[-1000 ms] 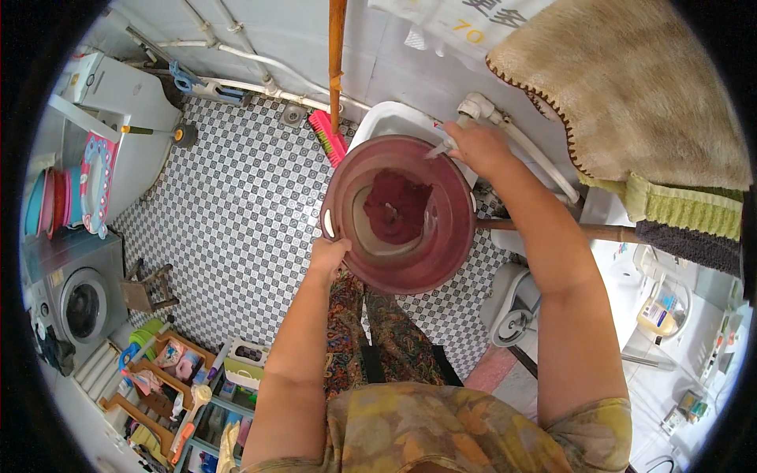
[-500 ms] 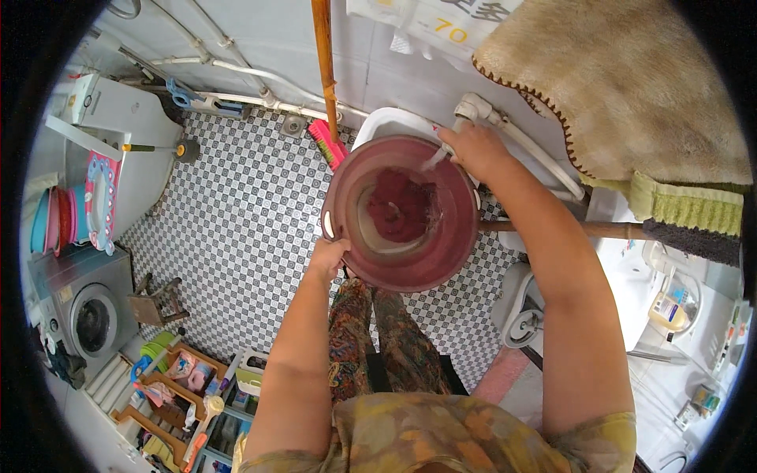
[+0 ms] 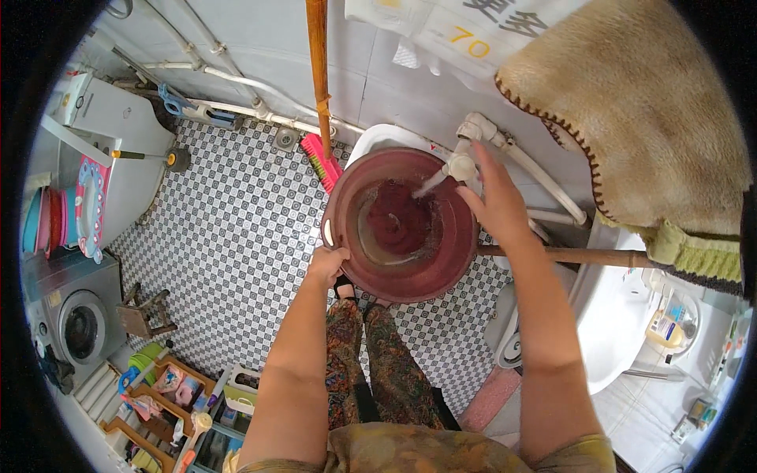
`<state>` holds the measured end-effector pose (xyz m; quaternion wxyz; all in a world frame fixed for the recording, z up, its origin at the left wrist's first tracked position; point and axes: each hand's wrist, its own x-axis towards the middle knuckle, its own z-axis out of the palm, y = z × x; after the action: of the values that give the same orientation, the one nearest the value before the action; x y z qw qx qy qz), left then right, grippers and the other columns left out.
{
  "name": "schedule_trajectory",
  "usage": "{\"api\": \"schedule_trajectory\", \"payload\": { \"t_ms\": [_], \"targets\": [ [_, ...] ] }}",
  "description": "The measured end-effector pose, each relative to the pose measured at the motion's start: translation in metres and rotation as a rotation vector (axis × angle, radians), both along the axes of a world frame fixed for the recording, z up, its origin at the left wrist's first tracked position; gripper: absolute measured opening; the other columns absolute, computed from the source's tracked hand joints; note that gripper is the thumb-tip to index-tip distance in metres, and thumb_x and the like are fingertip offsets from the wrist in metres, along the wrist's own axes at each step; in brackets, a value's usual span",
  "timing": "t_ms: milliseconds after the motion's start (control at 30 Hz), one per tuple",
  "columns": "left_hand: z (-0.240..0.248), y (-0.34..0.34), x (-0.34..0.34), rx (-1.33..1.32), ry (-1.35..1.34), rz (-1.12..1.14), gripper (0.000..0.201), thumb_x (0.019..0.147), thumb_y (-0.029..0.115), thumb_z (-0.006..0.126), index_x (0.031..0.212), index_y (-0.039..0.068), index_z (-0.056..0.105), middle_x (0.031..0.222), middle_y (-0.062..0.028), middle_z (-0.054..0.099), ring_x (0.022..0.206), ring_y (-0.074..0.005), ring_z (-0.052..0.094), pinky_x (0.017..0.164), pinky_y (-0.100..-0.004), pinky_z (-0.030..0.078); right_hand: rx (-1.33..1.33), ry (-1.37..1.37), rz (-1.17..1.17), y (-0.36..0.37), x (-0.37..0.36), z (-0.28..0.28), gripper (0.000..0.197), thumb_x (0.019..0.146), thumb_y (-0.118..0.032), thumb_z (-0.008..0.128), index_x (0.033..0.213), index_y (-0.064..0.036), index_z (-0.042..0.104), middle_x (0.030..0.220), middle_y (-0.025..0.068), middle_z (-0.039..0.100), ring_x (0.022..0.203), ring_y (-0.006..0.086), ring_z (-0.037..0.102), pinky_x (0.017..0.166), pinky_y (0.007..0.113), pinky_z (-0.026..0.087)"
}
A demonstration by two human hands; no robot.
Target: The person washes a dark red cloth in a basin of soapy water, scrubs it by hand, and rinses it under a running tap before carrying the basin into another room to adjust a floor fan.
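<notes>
A wide dark-red plastic basin (image 3: 449,260) with cutout handles stands in front of me, tipped slightly, with rippling water (image 3: 398,225) in it. My left hand (image 3: 328,265) grips its near left rim beside a handle hole. From a white plastic tap (image 3: 460,166) over the far right side, a stream runs into the basin. Right beside that tap is my right hand (image 3: 502,201), fingers stretched and thumb apart, holding nothing. Behind the basin, part of a white tub (image 3: 386,135) shows; the basin hides the rest.
A wooden pole (image 3: 318,71) and a pink brush (image 3: 322,162) lean by the wall. Another pole (image 3: 568,255) crosses right of the basin, below a hanging brown cloth (image 3: 623,102). A white washbasin (image 3: 603,331) is at right; a washing machine (image 3: 83,315) and small stool (image 3: 147,309) are left.
My right hand has let go of the tap and drawn back to the right, its fingers opening. The water still runs. My left hand keeps its hold on the rim.
</notes>
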<state>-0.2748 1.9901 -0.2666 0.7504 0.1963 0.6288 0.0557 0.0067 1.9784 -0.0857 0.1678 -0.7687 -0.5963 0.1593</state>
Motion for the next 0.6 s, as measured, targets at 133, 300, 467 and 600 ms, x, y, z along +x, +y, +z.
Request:
{"api": "schedule_trajectory", "payload": {
  "t_ms": [133,300,467,600],
  "targets": [
    [0.009,0.007,0.025,0.012,-0.047,0.035,0.031,0.069,0.002,0.054,0.100,-0.002,0.050,0.093,-0.0089,0.055,0.078,-0.0200,0.053,0.065,-0.0310,0.046,0.002,0.145,-0.262,-0.086,0.008,-0.054,0.045,0.079,-0.015,0.051,0.120,-0.0036,0.037,0.088,0.0132,0.049,0.074,0.0270,0.050,0.069,0.035,0.042],
    [-0.005,0.021,0.026,0.068,0.046,-0.062,0.032,0.068,0.000,0.054,0.099,-0.005,0.050,0.089,-0.0117,0.056,0.072,-0.0219,0.056,0.058,-0.0313,0.048,-0.134,0.258,-0.404,-0.167,-0.032,-0.111,0.041,0.079,-0.014,0.050,0.117,-0.0034,0.040,0.091,0.0151,0.049,0.074,0.0243,0.051,0.068,0.034,0.043],
    [-0.009,0.027,0.031,0.088,-0.017,-0.045,0.031,0.069,-0.002,0.052,0.100,-0.009,0.048,0.089,-0.0142,0.056,0.072,-0.0234,0.057,0.058,-0.0315,0.050,-0.151,0.322,-0.467,-0.189,-0.056,-0.130,0.036,0.078,-0.010,0.051,0.113,-0.0042,0.044,0.100,0.0163,0.046,0.076,0.0234,0.052,0.068,0.033,0.044],
    [-0.018,0.029,0.026,0.088,-0.026,-0.018,0.029,0.069,-0.001,0.053,0.097,-0.008,0.050,0.085,-0.0131,0.056,0.067,-0.0218,0.057,0.051,-0.0284,0.048,-0.122,0.391,-0.515,-0.168,-0.063,-0.135,0.033,0.078,-0.009,0.051,0.111,-0.0036,0.045,0.100,0.0157,0.046,0.079,0.0247,0.052,0.072,0.033,0.043]
  ]
}}
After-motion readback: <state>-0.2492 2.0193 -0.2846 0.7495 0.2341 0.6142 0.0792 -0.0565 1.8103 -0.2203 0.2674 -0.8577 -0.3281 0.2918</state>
